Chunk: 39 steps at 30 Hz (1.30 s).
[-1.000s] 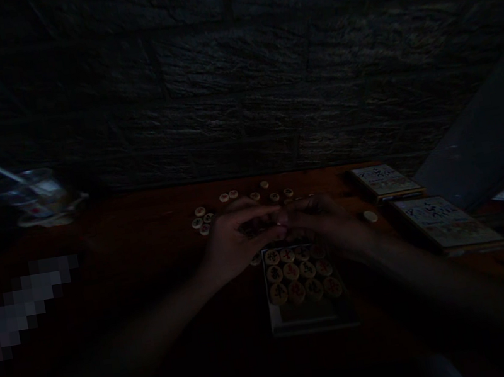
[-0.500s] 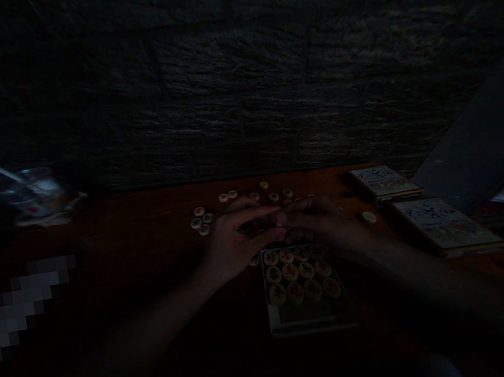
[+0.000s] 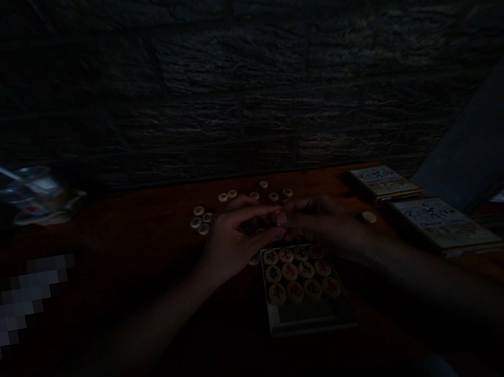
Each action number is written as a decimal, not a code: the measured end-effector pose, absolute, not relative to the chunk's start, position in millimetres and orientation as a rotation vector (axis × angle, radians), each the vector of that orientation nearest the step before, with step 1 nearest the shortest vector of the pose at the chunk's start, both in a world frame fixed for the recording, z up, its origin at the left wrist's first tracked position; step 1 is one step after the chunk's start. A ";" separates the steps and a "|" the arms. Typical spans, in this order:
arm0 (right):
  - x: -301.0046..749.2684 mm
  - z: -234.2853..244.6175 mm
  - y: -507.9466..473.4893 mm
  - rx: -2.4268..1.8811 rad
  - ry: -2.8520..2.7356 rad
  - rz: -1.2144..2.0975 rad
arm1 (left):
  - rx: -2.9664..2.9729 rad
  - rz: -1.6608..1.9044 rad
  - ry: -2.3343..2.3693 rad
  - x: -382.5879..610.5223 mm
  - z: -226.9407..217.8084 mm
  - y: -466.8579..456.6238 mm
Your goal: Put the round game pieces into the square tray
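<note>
My left hand [image 3: 233, 236] and my right hand [image 3: 326, 218] meet over the far edge of a shallow open box [image 3: 314, 324]. Thumbs and fingers are pinched together at the tips, and whatever is between them is too dark and small to make out. Rows of round Chinese chess pieces [image 3: 289, 271], marked in red or black, lie face up in the box's far part; its near end shows bare bottom. Loose pieces [image 3: 199, 211] are scattered beyond my hands, some partly hidden by them. Another round piece [image 3: 369, 217] lies to the right of my right hand.
Two flat printed boxes [image 3: 444, 225] lie at the right on the wooden table [image 3: 144, 231]. A clear plastic cup [image 3: 35, 194] with a straw stands at the far left. A stone-block wall [image 3: 236, 89] rises behind the table. The scene is very dark.
Both hands keep nearly the same place, fingertips together, with only a slight shift of the fingers. The pieces and boxes stay where they were.
</note>
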State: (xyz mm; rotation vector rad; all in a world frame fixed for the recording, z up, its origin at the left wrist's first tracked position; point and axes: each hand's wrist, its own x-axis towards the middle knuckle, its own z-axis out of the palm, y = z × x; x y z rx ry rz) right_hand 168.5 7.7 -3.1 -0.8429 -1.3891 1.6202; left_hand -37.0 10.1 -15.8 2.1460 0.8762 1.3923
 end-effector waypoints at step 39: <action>167.5 1.2 6.2 -0.804 -1.424 1.614 | 2.236 1.473 0.833 -36.0 -15.3 9.8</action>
